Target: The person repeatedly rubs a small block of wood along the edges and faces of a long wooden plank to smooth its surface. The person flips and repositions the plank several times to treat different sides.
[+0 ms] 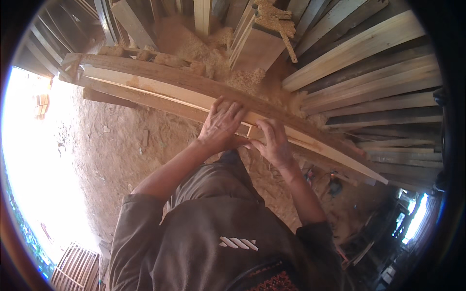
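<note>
A long pale wooden plank [150,87] lies across in front of me on a brown timber bench [165,76]. My left hand [222,127] is closed over the plank near its middle, fingers bent across the top and the thumb toward my right hand. Just to the right, my right hand [274,144] grips the same plank, with its fingers on top and its thumb at the near edge. Between the two hands shows a small light wooden edge [249,130]; whether it is a separate piece or part of the plank I cannot tell.
Sawdust and shavings [247,80] heap behind the bench. Many boards [359,48] lean or lie at the far side and right. A wooden block [259,46] stands at the back, shavings on it. A dark tool [335,184] lies on the dirt floor [121,145].
</note>
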A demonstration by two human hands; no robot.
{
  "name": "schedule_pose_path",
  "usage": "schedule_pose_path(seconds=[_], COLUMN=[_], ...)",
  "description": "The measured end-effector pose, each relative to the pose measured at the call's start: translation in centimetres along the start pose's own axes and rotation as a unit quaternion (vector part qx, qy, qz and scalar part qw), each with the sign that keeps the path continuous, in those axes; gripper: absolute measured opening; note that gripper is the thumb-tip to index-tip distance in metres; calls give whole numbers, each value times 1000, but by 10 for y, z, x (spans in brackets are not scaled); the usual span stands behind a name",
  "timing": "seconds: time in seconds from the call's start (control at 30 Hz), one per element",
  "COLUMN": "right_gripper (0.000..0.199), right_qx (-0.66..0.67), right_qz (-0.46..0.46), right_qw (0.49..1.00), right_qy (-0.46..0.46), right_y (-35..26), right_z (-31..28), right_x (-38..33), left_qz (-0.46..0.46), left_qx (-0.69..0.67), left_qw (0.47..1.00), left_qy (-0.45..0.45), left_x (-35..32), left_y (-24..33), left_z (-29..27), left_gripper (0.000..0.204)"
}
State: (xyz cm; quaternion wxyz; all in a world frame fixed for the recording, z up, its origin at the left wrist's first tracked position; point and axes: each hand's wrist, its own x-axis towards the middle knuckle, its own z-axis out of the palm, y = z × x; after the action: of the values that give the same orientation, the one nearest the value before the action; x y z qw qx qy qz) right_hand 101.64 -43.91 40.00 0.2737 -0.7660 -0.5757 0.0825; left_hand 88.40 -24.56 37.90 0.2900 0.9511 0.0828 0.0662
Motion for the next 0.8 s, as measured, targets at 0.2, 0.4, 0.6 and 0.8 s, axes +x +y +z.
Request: schedule_pose_path(seconds=[0.2,0.4,0.6,0.8], right_gripper=[72,80,85,78], right_qx=[31,-85,-63,-85], right_qz=[-35,-14,-17,-24], right_qw=[999,996,997,995], right_qy=[-13,-9,-38,-44], right_y=[8,27,42,40], right_z=[-21,-34,-27,-24], right_x=[0,-4,-1,5], left_qz=[-5,-17,-27,-17], left_qx=[8,5,4,11], left_qw=[999,999,999,999], left_qy=[42,35,23,26], left_x=[-5,-7,-5,-5], left_y=[-2,1,2,-3], left_z=[7,5,-1,-1], left_gripper=[104,100,102,103])
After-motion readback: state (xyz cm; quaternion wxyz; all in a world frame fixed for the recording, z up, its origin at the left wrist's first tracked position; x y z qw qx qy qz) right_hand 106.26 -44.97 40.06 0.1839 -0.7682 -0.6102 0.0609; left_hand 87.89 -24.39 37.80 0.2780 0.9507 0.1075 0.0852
